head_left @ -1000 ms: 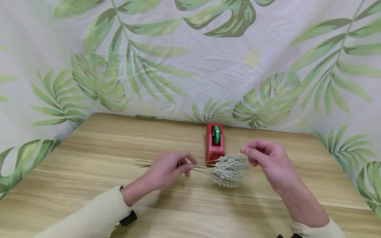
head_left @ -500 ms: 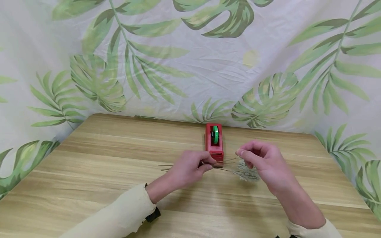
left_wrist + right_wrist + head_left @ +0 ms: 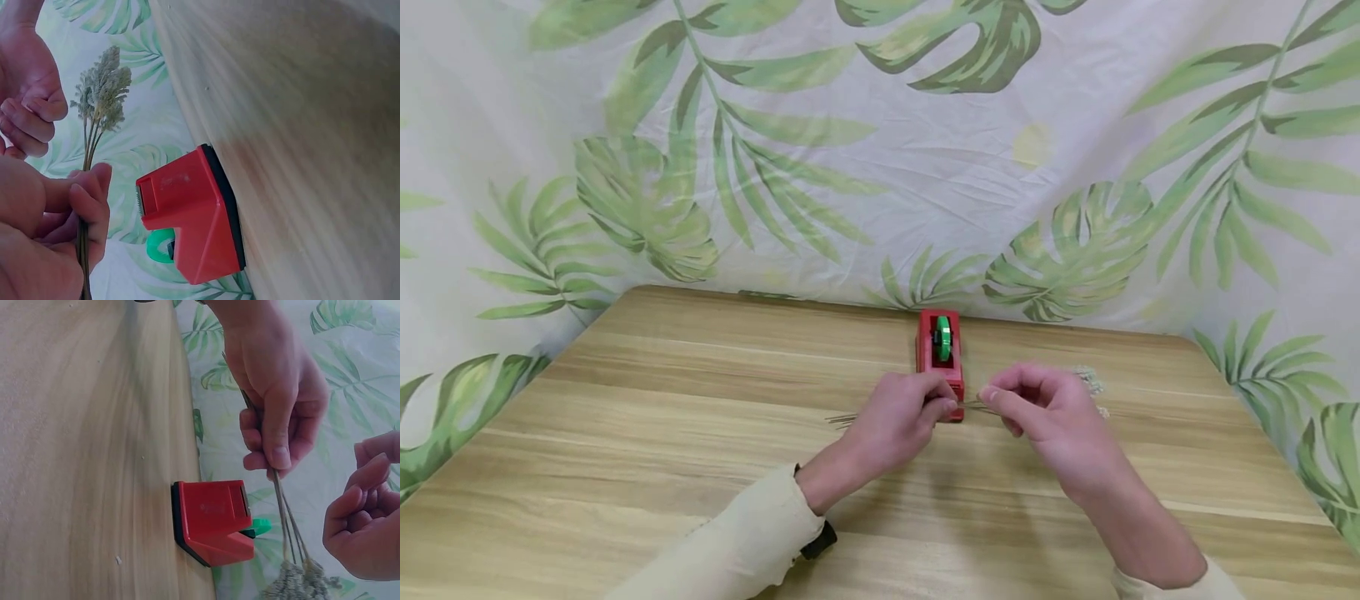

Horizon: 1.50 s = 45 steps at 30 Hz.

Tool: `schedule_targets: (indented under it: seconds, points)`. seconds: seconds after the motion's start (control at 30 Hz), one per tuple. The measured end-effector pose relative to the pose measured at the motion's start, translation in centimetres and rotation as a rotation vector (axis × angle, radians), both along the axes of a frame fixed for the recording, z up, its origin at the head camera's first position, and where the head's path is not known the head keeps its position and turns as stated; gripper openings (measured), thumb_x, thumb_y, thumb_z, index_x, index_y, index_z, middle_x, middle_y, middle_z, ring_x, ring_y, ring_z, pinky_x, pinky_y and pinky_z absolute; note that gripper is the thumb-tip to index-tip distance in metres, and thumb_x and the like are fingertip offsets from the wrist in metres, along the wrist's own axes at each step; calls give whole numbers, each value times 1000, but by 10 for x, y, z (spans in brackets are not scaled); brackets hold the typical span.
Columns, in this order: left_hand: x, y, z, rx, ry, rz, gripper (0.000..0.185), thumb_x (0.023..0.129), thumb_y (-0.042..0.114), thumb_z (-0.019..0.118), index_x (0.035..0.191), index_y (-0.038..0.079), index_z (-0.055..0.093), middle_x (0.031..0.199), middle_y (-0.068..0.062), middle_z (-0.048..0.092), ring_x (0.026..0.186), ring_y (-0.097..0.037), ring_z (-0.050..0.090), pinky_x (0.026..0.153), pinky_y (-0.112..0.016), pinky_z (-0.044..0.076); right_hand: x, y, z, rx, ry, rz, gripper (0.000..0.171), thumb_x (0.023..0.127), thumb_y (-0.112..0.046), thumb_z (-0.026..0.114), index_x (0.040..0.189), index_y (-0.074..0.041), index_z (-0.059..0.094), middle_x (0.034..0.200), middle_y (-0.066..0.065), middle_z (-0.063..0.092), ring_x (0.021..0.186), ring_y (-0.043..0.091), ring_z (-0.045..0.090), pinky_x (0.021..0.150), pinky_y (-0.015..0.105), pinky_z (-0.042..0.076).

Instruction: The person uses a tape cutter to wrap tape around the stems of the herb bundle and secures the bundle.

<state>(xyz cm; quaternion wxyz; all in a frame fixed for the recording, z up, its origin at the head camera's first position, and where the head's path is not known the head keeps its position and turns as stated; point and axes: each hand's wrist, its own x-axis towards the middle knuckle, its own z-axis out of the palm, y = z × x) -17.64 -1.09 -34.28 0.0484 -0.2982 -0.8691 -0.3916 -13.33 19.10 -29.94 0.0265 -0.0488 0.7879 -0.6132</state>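
Observation:
My left hand (image 3: 897, 423) grips a bunch of several thin brown stems (image 3: 973, 406) between thumb and curled fingers. Pale green-grey dried flower heads (image 3: 103, 90) fan out at the bunch's far end. In the head view my right hand (image 3: 1056, 421) mostly covers them. Its thumb and index finger come together close to the stems, the other fingers curled. Any thin thing pinched there cannot be made out. Just behind the left fingertips stands a red tape dispenser (image 3: 194, 194) with a green roll core (image 3: 943, 338); the left hand partly overlaps its front in the head view.
The wood-grain table (image 3: 700, 367) carries the dispenser near its back edge. A leaf-patterned white cloth (image 3: 820, 167) hangs behind and at both sides. Dark bands sit at the wrists, with one black piece (image 3: 818, 540) below the left cuff.
My left hand has moved right with the bunch, bringing the stems up to my right hand. The flower heads have passed behind the right hand, which shifted slightly left and down.

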Motion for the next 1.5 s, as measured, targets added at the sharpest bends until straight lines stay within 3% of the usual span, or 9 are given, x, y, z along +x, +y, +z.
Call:
schedule_targets:
  seconds: [0.23,0.37,0.47,0.67,0.97,1.5]
  points:
    - [3,-2,0,53,72,68,8,103,7,69,98,5,74,81,-5,74,62,-7,53,58,-19,47,2,-9,-1,-4,-72,11,16,100,-17,73,100,-2,71,75,-2,50,70,13,48,60,25,39]
    - [5,-2,5,92,96,81,7,101,7,70,98,4,75,86,-6,78,61,-6,54,57,-18,47,2,-11,-1,-6,-68,14,14,99,-14,73,98,0,71,73,-3,52,67,12,47,60,24,40]
    - [7,-1,9,137,73,79,5,101,5,71,99,3,75,90,-7,80,61,-6,54,56,-18,46,3,-12,-2,4,-65,18,15,99,-12,72,99,3,71,74,-3,54,65,11,48,60,24,41]
    - [9,-3,15,191,-3,87,4,100,5,71,98,3,75,82,-5,76,60,-7,53,55,-19,46,4,-12,-3,22,-79,18,20,99,-13,73,104,6,71,75,-2,57,64,11,49,60,24,43]
    - [12,-5,16,254,-89,95,6,99,5,70,96,6,76,91,-8,80,68,-7,62,62,-21,53,4,-14,-4,36,-67,11,21,98,-15,74,103,5,72,71,-3,56,62,11,49,57,23,41]
    - [15,-6,20,279,-92,117,7,96,4,70,92,8,75,84,-3,77,69,-6,63,62,-20,54,8,-19,-4,77,-63,-31,20,98,-15,75,103,4,74,69,-3,57,57,10,50,54,23,42]
